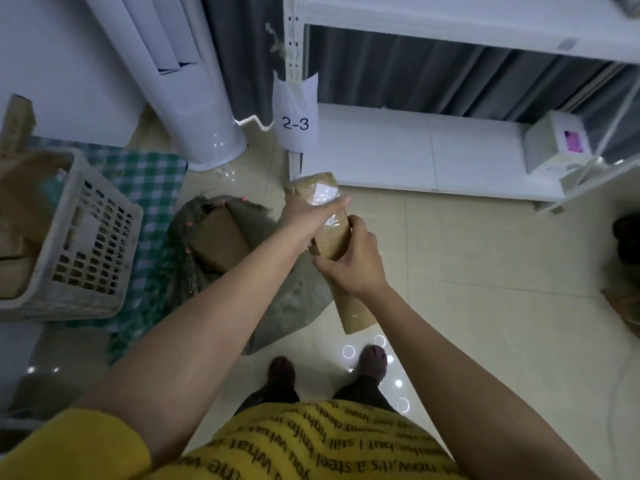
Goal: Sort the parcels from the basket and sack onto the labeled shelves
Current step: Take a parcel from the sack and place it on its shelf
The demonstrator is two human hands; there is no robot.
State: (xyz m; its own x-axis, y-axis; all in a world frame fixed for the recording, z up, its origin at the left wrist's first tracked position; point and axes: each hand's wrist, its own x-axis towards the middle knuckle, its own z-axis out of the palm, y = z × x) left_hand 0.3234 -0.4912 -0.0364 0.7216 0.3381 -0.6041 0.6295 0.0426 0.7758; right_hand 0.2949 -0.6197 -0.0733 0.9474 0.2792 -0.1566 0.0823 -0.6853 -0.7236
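I hold a long brown cardboard parcel [334, 237] with a white label in front of me, above the floor. My left hand [304, 213] grips its upper part just under the label. My right hand [349, 263] grips its middle from the right. Below my left arm lies a grey-green sack [287, 306], open, with a brown box [218, 237] inside. At the left stands a white plastic basket [90, 251] holding brown parcels. The white shelf [415, 150] ahead carries a paper label reading 2-3 [295, 124] on its post.
A white packet with a purple sticker [557, 143] lies at the right end of the low shelf. A white standing air conditioner [194, 98] rises at the back left. A green checked cloth [152, 188] lies under the basket. Dark objects sit at the right edge of the tiled floor.
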